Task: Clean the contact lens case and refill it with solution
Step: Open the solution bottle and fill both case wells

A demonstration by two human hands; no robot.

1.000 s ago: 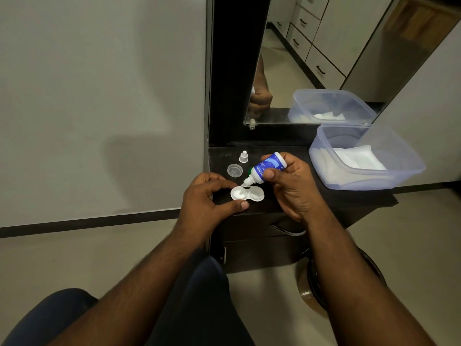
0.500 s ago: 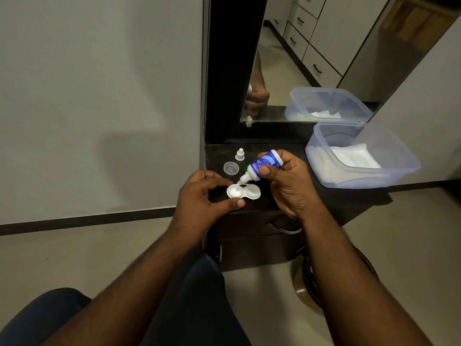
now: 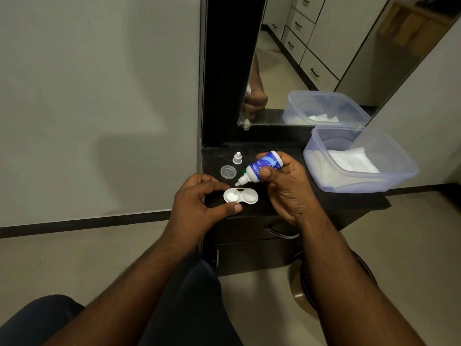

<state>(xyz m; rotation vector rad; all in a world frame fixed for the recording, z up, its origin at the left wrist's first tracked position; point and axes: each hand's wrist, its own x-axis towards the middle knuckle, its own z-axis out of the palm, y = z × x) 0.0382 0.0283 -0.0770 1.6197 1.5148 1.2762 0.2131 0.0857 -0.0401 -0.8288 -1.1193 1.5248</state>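
A white two-well contact lens case (image 3: pixel 240 196) lies open on the black dresser top (image 3: pixel 294 201). My left hand (image 3: pixel 199 201) holds its left end between index finger and thumb. My right hand (image 3: pixel 287 186) grips a small blue solution bottle (image 3: pixel 259 168), tilted with its white nozzle pointing down just above the case's left well. A clear round case lid (image 3: pixel 228 171) and the bottle's small white cap (image 3: pixel 237 158) sit on the top behind the case.
A translucent plastic tub (image 3: pixel 389 181) holding white tissues stands at the right of the dresser. A mirror (image 3: pixel 311 58) rises behind it. A grey wall is on the left, and a round stool (image 3: pixel 331 283) stands on the floor below.
The bottle and both hands keep nearly the same pose. The view has shifted slightly, and the nozzle sits a little closer over the left well.
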